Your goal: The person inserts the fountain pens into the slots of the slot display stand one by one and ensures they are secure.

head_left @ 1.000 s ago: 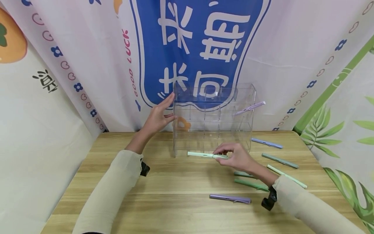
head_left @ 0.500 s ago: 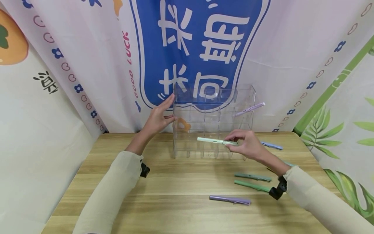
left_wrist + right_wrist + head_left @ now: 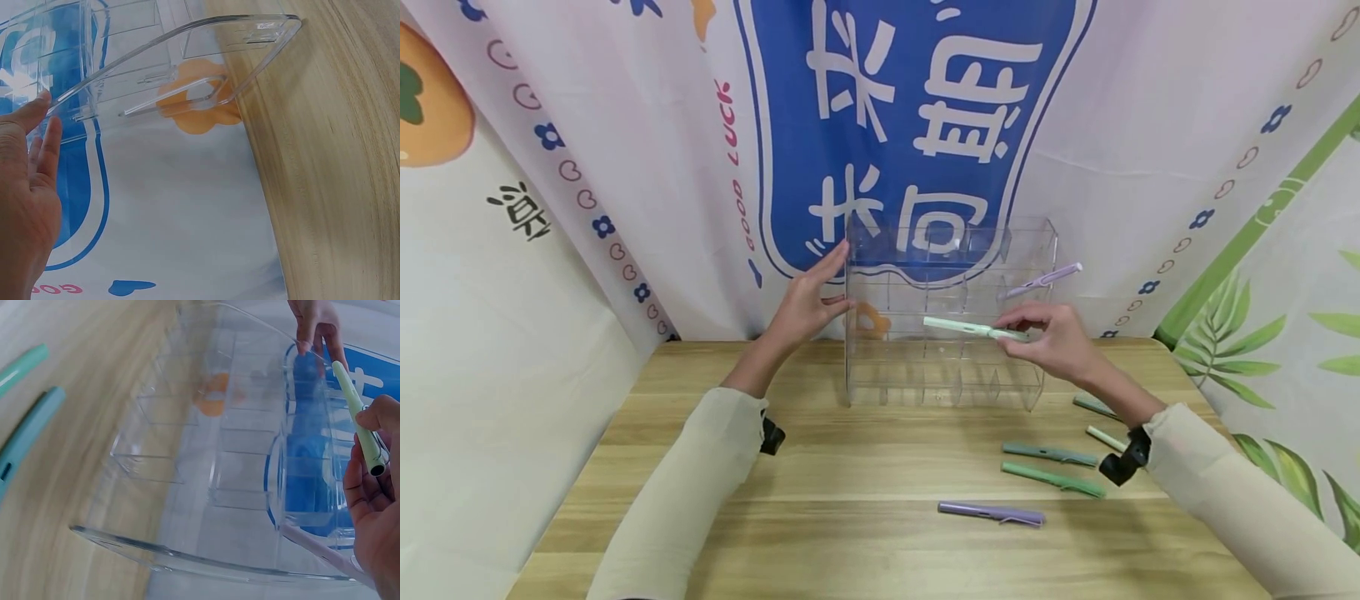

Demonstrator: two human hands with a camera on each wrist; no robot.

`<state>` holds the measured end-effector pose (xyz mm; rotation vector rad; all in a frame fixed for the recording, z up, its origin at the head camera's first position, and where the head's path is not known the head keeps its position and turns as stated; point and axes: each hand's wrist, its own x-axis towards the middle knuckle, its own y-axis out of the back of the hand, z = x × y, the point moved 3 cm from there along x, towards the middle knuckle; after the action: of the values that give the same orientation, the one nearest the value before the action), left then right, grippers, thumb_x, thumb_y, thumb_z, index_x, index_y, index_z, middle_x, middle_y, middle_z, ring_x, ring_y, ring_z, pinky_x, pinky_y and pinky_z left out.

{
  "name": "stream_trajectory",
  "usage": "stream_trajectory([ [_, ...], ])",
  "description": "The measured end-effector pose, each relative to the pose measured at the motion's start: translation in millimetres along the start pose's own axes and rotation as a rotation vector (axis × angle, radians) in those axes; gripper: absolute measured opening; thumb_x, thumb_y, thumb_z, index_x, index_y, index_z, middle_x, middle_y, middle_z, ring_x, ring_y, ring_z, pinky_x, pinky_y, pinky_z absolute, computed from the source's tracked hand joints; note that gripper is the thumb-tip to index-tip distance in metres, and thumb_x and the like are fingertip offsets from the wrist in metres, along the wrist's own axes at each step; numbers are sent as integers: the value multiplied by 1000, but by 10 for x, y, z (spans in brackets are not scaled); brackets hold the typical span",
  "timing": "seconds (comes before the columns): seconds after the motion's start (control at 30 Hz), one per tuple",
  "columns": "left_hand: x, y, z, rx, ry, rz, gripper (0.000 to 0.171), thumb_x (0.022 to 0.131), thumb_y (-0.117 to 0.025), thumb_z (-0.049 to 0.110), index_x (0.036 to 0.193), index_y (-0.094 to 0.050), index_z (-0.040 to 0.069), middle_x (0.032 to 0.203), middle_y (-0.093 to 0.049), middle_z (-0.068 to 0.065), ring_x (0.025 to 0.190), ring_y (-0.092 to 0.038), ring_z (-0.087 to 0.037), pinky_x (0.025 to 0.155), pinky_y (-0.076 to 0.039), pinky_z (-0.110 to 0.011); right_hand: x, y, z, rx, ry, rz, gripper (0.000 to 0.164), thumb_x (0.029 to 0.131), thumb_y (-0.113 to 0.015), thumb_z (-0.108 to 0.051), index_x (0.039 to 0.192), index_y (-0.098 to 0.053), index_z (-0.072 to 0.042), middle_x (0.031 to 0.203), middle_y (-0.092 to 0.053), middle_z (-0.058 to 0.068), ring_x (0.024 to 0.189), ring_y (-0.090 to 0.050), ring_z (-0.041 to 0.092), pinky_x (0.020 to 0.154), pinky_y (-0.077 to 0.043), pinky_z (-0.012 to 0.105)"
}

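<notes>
A clear acrylic pen rack (image 3: 848,358) with stepped rows of compartments stands at the back of the table. My left hand (image 3: 805,304) touches its left side panel with fairly straight fingers; in the left wrist view the fingertips (image 3: 45,97) meet the panel's edge. My right hand (image 3: 1052,337) pinches a pale green pen (image 3: 958,325) near its right end between thumb and fingers. That pen is held roughly level in front of the rack's middle rows, apart from the table. A lilac pen (image 3: 1042,280) leans in the rack's upper right part, its end sticking out.
On the table (image 3: 850,533) lie a purple pen (image 3: 991,512), a green pen (image 3: 1052,480) and a grey-green pen (image 3: 1048,454). Another grey-green pen (image 3: 1095,405) and a pale green pen (image 3: 1107,438) are partly covered by my right forearm. A printed curtain (image 3: 700,167) hangs behind the rack.
My right hand has risen and moved rightward with the pale green pen, from the rack's bottom row to its middle rows. The left hand stays at the rack's side.
</notes>
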<state>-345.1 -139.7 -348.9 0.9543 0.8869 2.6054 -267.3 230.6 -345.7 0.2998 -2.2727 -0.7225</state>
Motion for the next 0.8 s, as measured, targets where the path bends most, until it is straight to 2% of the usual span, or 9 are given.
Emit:
stream_trajectory([
  [0.33, 1, -2, 25, 17, -3, 5, 90, 87, -80, -13, 163, -35, 3, 173, -26, -7, 156, -36, -31, 89, -64, -34, 152, 155, -37, -65, 26, 26, 25, 81, -84, 12, 100, -83, -2, 97, -79, 12, 78, -68, 14, 72, -59, 13],
  [0.63, -11, 3, 18, 9, 0, 6, 90, 86, -80, -14, 163, -35, 3, 173, -27, -9, 155, -37, -31, 89, -64, -33, 338, 271, -70, -168, 94, 53, 22, 81, -82, 12, 96, -84, -4, 90, -80, 8, 73, -67, 13, 68, -55, 11],
  [0.8, -7, 3, 9, 2, -3, 6, 89, 87, -80, -13, 163, -36, 3, 173, -27, -9, 155, -37, -31, 89, -64, -34, 409, 325, -65, -207, 71, 64, 22, 81, -82, 11, 96, -84, -4, 90, -80, 9, 74, -69, 16, 69, -54, 10],
])
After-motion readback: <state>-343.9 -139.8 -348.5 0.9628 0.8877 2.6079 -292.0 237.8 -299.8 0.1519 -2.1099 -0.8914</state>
